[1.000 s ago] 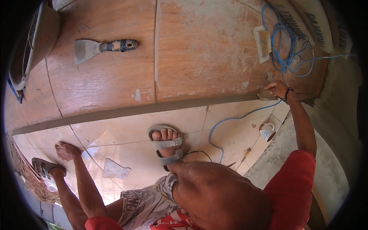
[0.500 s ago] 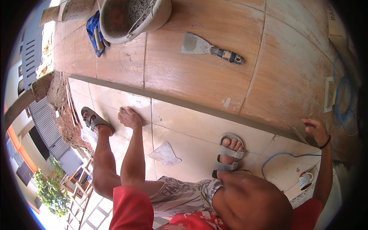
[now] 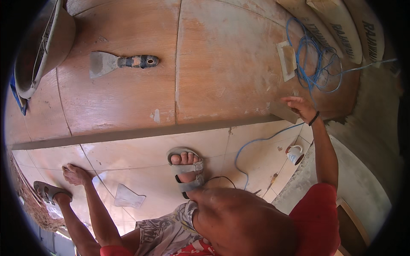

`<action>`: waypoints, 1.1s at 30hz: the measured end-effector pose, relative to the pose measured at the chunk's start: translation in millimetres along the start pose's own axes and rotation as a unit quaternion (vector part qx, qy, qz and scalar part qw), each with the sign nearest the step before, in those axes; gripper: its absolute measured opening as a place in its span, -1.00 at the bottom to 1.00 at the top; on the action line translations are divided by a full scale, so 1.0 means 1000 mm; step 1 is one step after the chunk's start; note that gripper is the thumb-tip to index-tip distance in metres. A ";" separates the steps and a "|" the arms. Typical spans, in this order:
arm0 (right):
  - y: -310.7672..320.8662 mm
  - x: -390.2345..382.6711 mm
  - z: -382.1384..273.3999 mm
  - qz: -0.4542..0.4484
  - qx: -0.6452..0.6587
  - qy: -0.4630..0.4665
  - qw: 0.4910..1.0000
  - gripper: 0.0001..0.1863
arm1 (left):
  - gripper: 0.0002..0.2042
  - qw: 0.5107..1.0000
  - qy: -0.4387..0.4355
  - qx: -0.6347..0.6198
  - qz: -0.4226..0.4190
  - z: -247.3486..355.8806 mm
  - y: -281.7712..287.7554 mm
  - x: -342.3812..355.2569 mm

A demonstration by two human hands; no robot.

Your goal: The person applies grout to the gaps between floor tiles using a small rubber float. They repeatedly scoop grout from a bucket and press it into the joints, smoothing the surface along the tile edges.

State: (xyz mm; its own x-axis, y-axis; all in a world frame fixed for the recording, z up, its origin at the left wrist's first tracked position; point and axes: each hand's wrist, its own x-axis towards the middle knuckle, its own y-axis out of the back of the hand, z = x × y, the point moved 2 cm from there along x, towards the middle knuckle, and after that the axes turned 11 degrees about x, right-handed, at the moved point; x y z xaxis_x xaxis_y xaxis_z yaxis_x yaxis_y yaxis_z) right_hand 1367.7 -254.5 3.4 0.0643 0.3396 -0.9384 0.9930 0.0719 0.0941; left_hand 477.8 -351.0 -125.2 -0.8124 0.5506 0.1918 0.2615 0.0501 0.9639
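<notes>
My right hand [image 3: 302, 109] is at the right end of the step edge, its fingers closed on a thin flat grey plate [image 3: 283, 112]. The plate's lower side meets the grey mortar strip [image 3: 141, 132] along the step edge. On the lower pale tiles [image 3: 141, 155], beside my left sandal [image 3: 48, 192], my left hand [image 3: 76, 174] leans with its fingers curled and nothing showing in them. A putty knife [image 3: 124, 63] with a dark taped handle lies on the upper wood-look tiles [image 3: 222, 64]. The plastic bag-like piece [image 3: 128, 197] lies on the tiles between my feet.
A bucket [image 3: 60, 42] stands at upper left, with blue cloth [image 3: 18, 96] beside it. Blue cord [image 3: 314, 64] coils near a small pale rectangular piece [image 3: 286, 61] and several paper sacks [image 3: 337, 30]. A white mug [image 3: 294, 154] stands near my right forearm, by a grey curved wall [image 3: 341, 170].
My view has turned rightward, so the putty knife and bucket shift left and the sacks come into sight. My right hand still has the plate at the step edge; my left hand stays on the tiles.
</notes>
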 end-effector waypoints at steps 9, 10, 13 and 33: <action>-0.009 0.017 0.006 0.132 -0.332 0.055 0.932 -0.65 | -0.40 1.000 0.021 0.005 -0.006 -0.003 0.002 0.002; -0.009 0.016 0.008 0.140 -0.361 0.079 0.919 -0.67 | -0.40 1.000 0.015 0.007 -0.005 -0.004 0.000 0.003; -0.014 0.015 0.017 0.154 -0.428 0.131 0.881 -0.69 | -0.41 1.000 0.007 0.017 -0.005 -0.005 0.001 0.003; -0.020 0.009 0.034 0.119 -0.465 0.076 0.874 -0.65 | -0.39 1.000 0.023 0.019 -0.004 0.002 0.006 0.001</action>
State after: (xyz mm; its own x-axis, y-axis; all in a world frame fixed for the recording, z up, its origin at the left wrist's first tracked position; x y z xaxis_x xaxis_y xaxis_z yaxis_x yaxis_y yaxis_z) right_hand 1351.5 -285.2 -18.4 0.1739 0.5646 -0.8069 0.4374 0.6898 0.5769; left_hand 479.8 -348.2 -120.1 -0.8378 0.5110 0.1925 0.2732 0.0872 0.9580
